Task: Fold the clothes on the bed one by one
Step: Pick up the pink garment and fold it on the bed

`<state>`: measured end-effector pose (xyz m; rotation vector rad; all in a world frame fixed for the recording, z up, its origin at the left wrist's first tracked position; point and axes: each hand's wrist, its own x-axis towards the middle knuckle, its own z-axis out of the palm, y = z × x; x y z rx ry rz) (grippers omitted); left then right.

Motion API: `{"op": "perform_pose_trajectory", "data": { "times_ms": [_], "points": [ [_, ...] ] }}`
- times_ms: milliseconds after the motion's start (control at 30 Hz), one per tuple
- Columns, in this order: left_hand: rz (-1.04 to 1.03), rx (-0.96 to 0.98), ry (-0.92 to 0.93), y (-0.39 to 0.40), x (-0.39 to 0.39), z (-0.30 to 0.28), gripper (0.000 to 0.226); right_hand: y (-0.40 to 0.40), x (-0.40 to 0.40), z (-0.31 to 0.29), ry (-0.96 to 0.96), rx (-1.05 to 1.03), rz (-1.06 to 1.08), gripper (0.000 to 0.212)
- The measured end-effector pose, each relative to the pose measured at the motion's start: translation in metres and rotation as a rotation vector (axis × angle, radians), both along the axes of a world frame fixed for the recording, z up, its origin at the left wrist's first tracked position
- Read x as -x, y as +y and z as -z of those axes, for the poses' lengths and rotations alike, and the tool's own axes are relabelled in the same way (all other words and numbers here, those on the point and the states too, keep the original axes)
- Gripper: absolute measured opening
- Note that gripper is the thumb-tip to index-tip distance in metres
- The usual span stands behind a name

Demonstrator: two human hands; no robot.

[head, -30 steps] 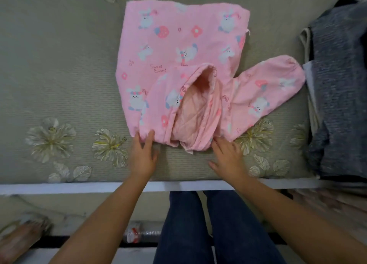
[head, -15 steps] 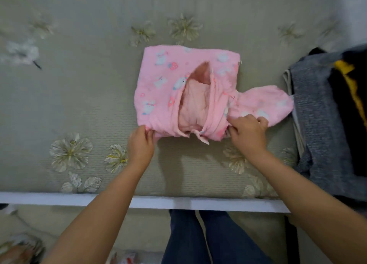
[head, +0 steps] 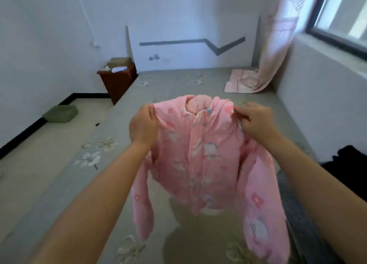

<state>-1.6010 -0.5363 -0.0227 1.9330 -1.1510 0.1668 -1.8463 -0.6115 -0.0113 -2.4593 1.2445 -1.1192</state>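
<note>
The pink jacket [head: 200, 154], lately lying part-folded on the bed [head: 59, 184], now hangs above it, left hand [head: 143, 124] and right hand [head: 256, 120] each pinching a shoulder in a closed grip; folding apparently restarts.

A: Anything readable on the pink jacket [head: 198, 154]? Any words or a brand?

B: Nope, no legible text. The only sign-like mark is a small outlined star, printed on the fabric just right of where the left hand [head: 143, 125] grips the shoulder. Everything else on it is cartoon animals and flowers, too blurry to tell if there's lettering.

A: And behind the jacket?

B: The headboard [head: 190, 51] has a dark zigzag stripe, no letters or numbers.
</note>
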Motion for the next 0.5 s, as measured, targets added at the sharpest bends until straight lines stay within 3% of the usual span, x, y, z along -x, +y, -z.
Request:
{"op": "perform_pose_trajectory", "data": {
  "times_ms": [67,167,300,400,500],
  "points": [
    [0.129,-0.025,-0.159,0.02,-0.013,-0.015,0.032,0.009,-0.002,-0.017,0.082,0.052,-0.005,0.026],
    [0.239,-0.075,-0.232,0.054,-0.032,-0.028,0.037,0.033,-0.014,-0.024,0.243,0.041,-0.003,0.031],
    [0.336,-0.146,-0.121,0.108,-0.051,-0.028,0.035,0.085,-0.028,-0.017,0.379,-0.016,0.001,0.04],
    [0.481,-0.273,-0.02,0.158,-0.07,-0.012,0.025,0.136,-0.038,-0.001,0.486,-0.161,-0.012,0.054],
    [0.583,-0.382,0.051,0.203,-0.093,0.008,0.03,0.188,-0.051,0.017,0.537,-0.348,-0.111,0.064]
  ]
}}
